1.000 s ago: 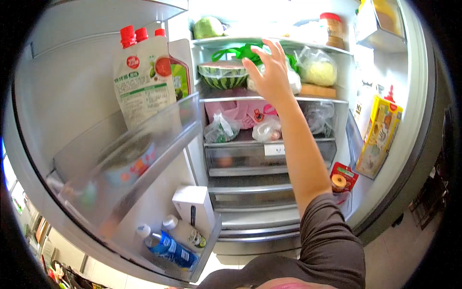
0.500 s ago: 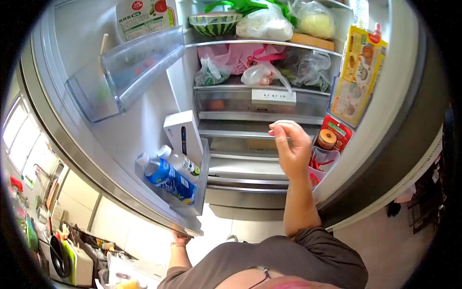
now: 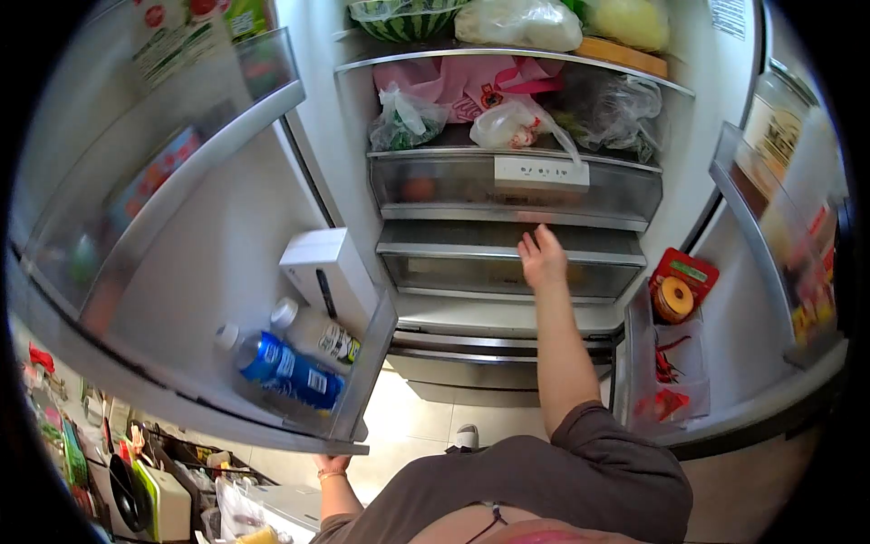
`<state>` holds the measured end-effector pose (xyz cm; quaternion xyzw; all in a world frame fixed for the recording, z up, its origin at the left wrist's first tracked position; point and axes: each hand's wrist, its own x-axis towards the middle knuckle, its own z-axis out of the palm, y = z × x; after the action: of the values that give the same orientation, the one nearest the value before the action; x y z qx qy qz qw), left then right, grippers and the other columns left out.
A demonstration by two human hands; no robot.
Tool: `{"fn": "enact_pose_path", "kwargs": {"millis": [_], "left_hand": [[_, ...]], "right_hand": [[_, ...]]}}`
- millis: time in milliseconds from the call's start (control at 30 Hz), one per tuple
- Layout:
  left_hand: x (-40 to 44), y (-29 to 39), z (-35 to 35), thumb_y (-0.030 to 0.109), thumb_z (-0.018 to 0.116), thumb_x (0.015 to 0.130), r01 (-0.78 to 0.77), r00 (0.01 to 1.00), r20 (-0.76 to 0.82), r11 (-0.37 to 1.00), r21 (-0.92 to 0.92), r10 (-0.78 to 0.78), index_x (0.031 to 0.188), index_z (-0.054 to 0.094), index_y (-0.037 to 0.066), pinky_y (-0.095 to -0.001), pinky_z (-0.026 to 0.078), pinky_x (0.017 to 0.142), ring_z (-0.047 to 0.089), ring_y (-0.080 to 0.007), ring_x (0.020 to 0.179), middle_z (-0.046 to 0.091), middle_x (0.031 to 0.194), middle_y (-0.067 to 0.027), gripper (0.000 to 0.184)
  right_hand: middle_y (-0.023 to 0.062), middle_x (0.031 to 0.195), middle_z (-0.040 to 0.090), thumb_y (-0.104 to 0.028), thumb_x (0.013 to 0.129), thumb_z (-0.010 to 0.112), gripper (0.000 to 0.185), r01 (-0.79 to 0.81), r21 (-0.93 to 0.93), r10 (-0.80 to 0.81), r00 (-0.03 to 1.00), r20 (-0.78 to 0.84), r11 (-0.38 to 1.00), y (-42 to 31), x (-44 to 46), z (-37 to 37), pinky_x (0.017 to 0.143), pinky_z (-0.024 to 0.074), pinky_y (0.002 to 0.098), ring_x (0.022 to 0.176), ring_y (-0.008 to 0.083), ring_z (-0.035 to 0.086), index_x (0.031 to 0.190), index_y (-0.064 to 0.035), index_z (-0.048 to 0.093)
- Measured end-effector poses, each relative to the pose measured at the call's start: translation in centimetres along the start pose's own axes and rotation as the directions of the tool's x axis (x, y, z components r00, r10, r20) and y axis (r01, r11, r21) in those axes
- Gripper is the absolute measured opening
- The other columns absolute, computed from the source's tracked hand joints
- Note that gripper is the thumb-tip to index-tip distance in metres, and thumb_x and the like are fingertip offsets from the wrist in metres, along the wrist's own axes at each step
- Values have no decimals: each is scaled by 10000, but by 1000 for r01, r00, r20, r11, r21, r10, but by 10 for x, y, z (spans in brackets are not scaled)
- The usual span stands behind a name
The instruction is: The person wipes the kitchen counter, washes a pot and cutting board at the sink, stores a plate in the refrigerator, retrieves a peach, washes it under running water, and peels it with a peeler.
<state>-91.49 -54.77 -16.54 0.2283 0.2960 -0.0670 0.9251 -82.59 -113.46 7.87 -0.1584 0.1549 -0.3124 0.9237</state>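
Observation:
My right hand [image 3: 544, 258] is raised in front of the lower clear drawer [image 3: 507, 272] of an open refrigerator. Its fingers are apart and hold nothing. Above it, the upper drawer [image 3: 435, 186] carries a white label panel. At the bottom edge of the left refrigerator door [image 3: 299, 442], my left hand [image 3: 332, 464] is closed on the edge, its fingertips partly hidden. In that door's low bin lie a blue-labelled bottle [image 3: 290, 370], a white-capped bottle [image 3: 317, 335] and a white box [image 3: 328, 272].
On the shelves are a watermelon half [image 3: 408, 20], a white plastic bag [image 3: 517, 25], a pink bag [image 3: 444, 86] and a small knotted bag [image 3: 507, 125]. The right door bin [image 3: 648, 408] holds red chillies [image 3: 668, 358] and a round orange-lidded container [image 3: 674, 299]. Kitchen items crowd the lower left.
Both doors stand wider open, the right one showing more of its bins. My right hand has turned, its fingers spreading toward the lower drawer. My left hand remains at the left door's edge.

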Motion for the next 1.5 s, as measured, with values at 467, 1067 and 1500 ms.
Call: {"fn": "enact_pose_path", "kwargs": {"millis": [467,1067,1500], "left_hand": [[48,-35,-67,393,538,861,66,932,-357,937,342,65,1198,554,49,-414,412,945,541,-302,1102,575,1193,-145,481],[-211,-210,519,120,701,770,-986,-147,755,156,-60,-639,1034,616,19,-336,505,696,636,-258,800,651,876,-111,295],[-99,-263,645,150,552,771,-455,498,579,-763,-459,-646,932,660,50,-410,521,737,646,-327,870,662,911,-179,218]], "right_hand": [[109,953,530,-250,944,504,239,-30,-145,53,985,162,989,-40,42,-2,875,472,431,917,241,532,1038,-32,473],[67,1014,610,-150,856,644,324,62,-170,-26,979,204,984,-40,-68,-76,742,566,371,861,226,634,1134,-81,493],[59,953,621,-67,887,580,139,-49,-201,94,971,222,978,-57,-84,-86,783,559,389,871,209,635,1025,-55,576]]}}
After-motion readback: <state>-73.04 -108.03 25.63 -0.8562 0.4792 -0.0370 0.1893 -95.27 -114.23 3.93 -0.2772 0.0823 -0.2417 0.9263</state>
